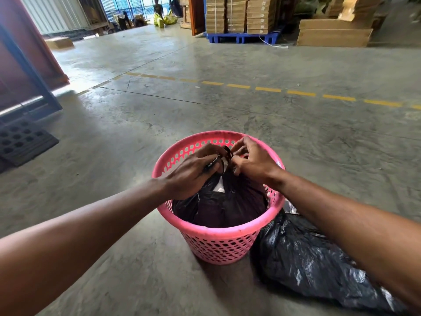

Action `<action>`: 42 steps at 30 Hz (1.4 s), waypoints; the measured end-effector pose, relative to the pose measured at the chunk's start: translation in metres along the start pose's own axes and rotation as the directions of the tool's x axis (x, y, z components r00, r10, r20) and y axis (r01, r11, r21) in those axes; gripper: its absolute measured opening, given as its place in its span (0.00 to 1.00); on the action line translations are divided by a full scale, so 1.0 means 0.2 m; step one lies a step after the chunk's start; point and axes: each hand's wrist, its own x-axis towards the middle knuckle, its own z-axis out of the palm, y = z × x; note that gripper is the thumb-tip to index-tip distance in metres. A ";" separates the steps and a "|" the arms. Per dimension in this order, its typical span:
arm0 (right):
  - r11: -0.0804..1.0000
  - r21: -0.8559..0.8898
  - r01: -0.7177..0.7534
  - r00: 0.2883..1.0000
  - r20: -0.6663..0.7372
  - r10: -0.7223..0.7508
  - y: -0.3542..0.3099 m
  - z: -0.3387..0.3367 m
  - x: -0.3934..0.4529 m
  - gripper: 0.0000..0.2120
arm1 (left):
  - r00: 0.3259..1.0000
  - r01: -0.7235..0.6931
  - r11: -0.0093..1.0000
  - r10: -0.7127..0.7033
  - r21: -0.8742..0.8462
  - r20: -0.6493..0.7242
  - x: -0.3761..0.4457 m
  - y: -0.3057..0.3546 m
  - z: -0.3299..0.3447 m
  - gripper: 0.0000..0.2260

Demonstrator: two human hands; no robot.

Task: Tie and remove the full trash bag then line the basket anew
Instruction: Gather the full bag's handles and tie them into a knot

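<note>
A pink perforated basket (218, 244) stands on the concrete floor in front of me. Inside it sits a full black trash bag (225, 206), gathered at the top, with something white showing through a gap. My left hand (193, 172) and my right hand (252, 160) meet over the basket's middle, each pinching a twisted end of the bag's top. The knot area between the fingers is partly hidden. A loose black plastic bag (314, 258) lies on the floor against the basket's right side, under my right forearm.
A dashed yellow line (268, 89) crosses the floor beyond the basket. Stacked cardboard boxes on a blue pallet (241, 37) stand at the far right. A black perforated mat (22, 140) and a blue frame are at left. Two people are far back.
</note>
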 end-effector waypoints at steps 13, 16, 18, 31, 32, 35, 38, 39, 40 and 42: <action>0.975 -0.108 0.195 0.981 0.015 -0.194 -0.05 -0.10 0.05 0.06 | 0.993 0.119 0.987 -0.120 -0.112 -0.007 0.00 0.02 0.00 0.15; 0.951 -0.270 0.152 0.986 -0.025 -0.165 -0.02 -0.17 0.06 0.04 | 0.980 0.197 0.977 -0.196 -0.085 0.013 -0.03 -0.05 -0.02 0.17; 0.863 -0.476 0.166 0.985 0.031 -0.172 0.00 -0.21 0.04 0.05 | 0.971 0.231 0.973 -0.229 -0.009 0.070 -0.07 -0.12 -0.03 0.17; 0.886 -0.443 -0.134 0.952 -0.306 -0.009 0.09 -0.36 -0.13 0.26 | 0.970 0.244 0.966 -0.242 0.088 -0.028 0.05 -0.07 -0.11 0.14; 0.870 -0.428 -0.246 0.944 -0.308 0.115 0.11 -0.36 -0.14 0.26 | 0.968 0.218 0.945 -0.242 0.244 0.070 0.07 -0.06 -0.09 0.18; 0.855 -0.336 -0.396 0.917 -0.195 0.348 0.14 -0.30 -0.21 0.26 | 0.909 0.180 0.851 -0.336 0.494 0.246 0.10 -0.05 0.00 0.22; 0.861 -0.298 -0.412 0.908 -0.215 0.360 0.17 -0.22 -0.26 0.18 | 0.903 0.167 0.848 -0.336 0.503 0.269 0.11 -0.07 0.07 0.14; 0.861 -0.296 -0.413 0.905 -0.241 0.351 0.17 -0.21 -0.26 0.17 | 0.901 0.171 0.849 -0.340 0.500 0.269 0.11 -0.07 0.08 0.11; 0.859 -0.295 -0.419 0.900 -0.261 0.349 0.17 -0.21 -0.26 0.17 | 0.907 0.181 0.858 -0.335 0.482 0.256 0.11 -0.08 0.08 0.10; 0.854 -0.291 -0.430 0.892 -0.282 0.353 0.17 -0.20 -0.27 0.16 | 0.935 0.210 0.888 -0.305 0.409 0.182 0.12 -0.08 0.07 0.07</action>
